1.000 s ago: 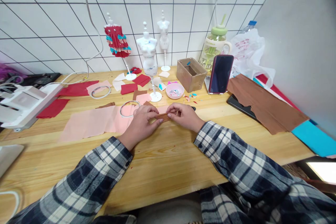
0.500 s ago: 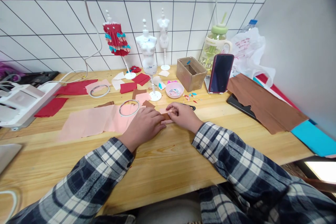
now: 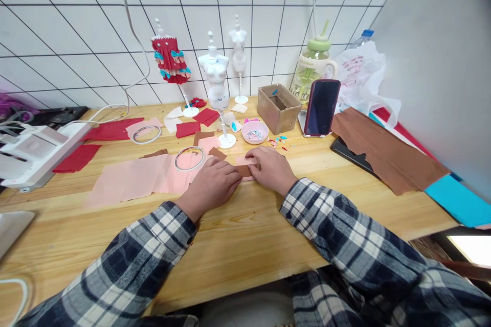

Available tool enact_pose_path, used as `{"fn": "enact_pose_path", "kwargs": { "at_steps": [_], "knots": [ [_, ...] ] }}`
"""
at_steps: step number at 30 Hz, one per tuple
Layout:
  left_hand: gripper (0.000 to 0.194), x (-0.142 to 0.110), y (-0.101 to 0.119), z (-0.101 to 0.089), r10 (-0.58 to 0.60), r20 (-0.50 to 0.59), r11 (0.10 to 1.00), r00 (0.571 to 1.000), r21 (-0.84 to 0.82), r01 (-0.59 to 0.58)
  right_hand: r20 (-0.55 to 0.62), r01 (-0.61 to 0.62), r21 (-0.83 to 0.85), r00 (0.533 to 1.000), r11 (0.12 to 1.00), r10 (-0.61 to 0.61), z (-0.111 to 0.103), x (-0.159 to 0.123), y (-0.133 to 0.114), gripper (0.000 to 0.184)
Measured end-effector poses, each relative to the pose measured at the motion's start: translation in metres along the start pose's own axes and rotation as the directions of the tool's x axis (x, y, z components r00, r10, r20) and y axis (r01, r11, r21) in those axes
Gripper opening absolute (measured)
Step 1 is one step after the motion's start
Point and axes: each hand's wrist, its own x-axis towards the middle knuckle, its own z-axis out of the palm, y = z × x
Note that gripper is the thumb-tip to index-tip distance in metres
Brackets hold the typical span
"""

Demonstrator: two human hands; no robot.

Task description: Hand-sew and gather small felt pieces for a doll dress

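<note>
A small brown fabric strip (image 3: 243, 170) lies flat on the wooden table between my hands, on top of a pink fabric piece (image 3: 242, 161) that shows above and below it. My left hand (image 3: 215, 181) is closed with fingers together, holding the strip's left end down. At the other end, my right hand (image 3: 271, 168) has its fingers curled in, thumb and fingertips gripping the brown strip. Both ends of the strip are hidden under the fingers. Just left of my left hand lies a large pink fabric sheet (image 3: 134, 179) with a metal ring (image 3: 177, 164) on it.
Behind stand a bare white mannequin (image 3: 215, 74), another one, and one in a red dress (image 3: 166, 61). A pink bowl of sequins (image 3: 255, 133), a cardboard box (image 3: 280, 110) and a propped phone (image 3: 322, 107) stand right of centre. Brown cloth (image 3: 391, 150) lies at right.
The brown strip was pinched and raised between both hands; now it lies flat on the pink piece. My left hand has turned palm down, and my right hand has shifted slightly right.
</note>
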Motion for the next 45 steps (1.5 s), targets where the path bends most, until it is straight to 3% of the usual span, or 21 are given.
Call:
{"fn": "enact_pose_path", "kwargs": {
  "at_steps": [3,6,10,16,20,26,34,40,45],
  "knots": [
    [0.027,-0.001,-0.001,0.000,-0.008,-0.009,1.000,1.000,-0.015,0.008,-0.017,0.093,-0.005,0.996,0.996,-0.093,-0.006,0.000,0.002,0.019],
    [0.025,-0.002,-0.001,0.000,-0.021,-0.020,0.999,1.000,-0.039,0.020,0.109,0.215,0.031,0.970,0.976,-0.217,-0.010,-0.001,0.002,0.018],
    [0.023,-0.001,-0.003,0.001,-0.067,-0.003,0.988,0.998,-0.137,0.066,0.247,0.269,0.041,0.931,0.962,-0.271,-0.011,-0.004,0.001,0.045],
    [0.020,-0.003,-0.008,0.004,-0.253,0.002,0.915,0.968,-0.326,0.239,0.232,0.270,0.080,0.931,0.959,-0.282,-0.003,-0.004,0.004,0.033],
    [0.043,-0.005,-0.011,0.006,-0.233,-0.010,0.900,0.972,-0.381,0.212,0.182,0.262,0.137,0.941,0.955,-0.285,0.003,-0.003,0.008,0.027],
    [0.018,-0.001,-0.010,0.008,-0.232,0.031,0.914,0.972,-0.336,0.228,0.158,0.234,0.199,0.951,0.952,-0.267,0.000,-0.003,0.010,0.024],
    [0.034,-0.005,-0.010,0.008,-0.277,-0.019,0.888,0.961,-0.388,0.248,0.165,0.195,0.207,0.959,0.959,-0.231,0.001,0.000,0.010,0.018],
    [0.033,-0.003,-0.007,0.011,-0.344,0.003,0.842,0.939,-0.442,0.310,0.129,0.159,0.269,0.971,0.950,-0.199,0.003,-0.001,0.009,0.039],
    [0.041,-0.002,-0.007,0.012,-0.399,0.028,0.791,0.916,-0.495,0.360,0.157,-0.057,0.289,0.988,0.956,0.011,0.010,0.000,0.009,0.030]
  ]
}}
